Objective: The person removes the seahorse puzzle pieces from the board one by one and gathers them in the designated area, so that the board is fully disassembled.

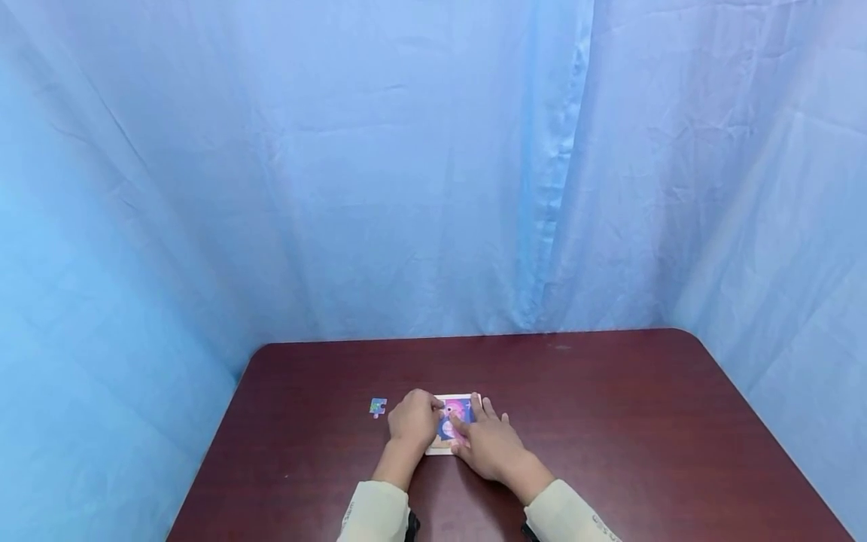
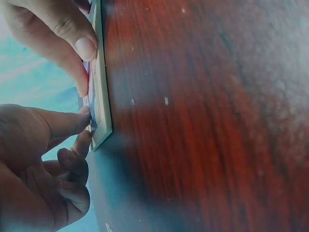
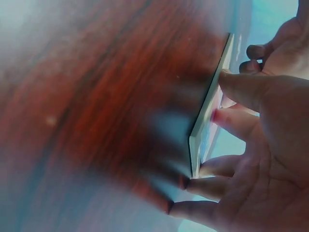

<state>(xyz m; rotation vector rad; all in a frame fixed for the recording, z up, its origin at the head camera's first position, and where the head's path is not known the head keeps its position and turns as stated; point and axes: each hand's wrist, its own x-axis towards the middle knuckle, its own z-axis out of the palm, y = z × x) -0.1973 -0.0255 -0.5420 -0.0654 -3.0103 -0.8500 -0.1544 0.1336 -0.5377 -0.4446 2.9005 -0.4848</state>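
Observation:
A small jigsaw puzzle (image 1: 455, 407) in a pale tray, with a pink figure on blue, lies flat on the table between both hands. My left hand (image 1: 415, 416) is at its left side, thumb (image 2: 72, 123) and a curled finger pinching at the border, the other fingers folded in. What sits right between those tips is hidden. My right hand (image 1: 493, 446) spreads over the right side; its thumb and index fingertip touch the picture, while other fingers reach past the right edge. A loose blue-green puzzle piece (image 1: 378, 407) lies left of the left hand.
The dark red-brown table (image 1: 630, 421) has rounded far corners. Light blue curtains (image 1: 406, 188) hang behind it and along both sides. Pale sleeves (image 1: 569, 512) cover the forearms near the front.

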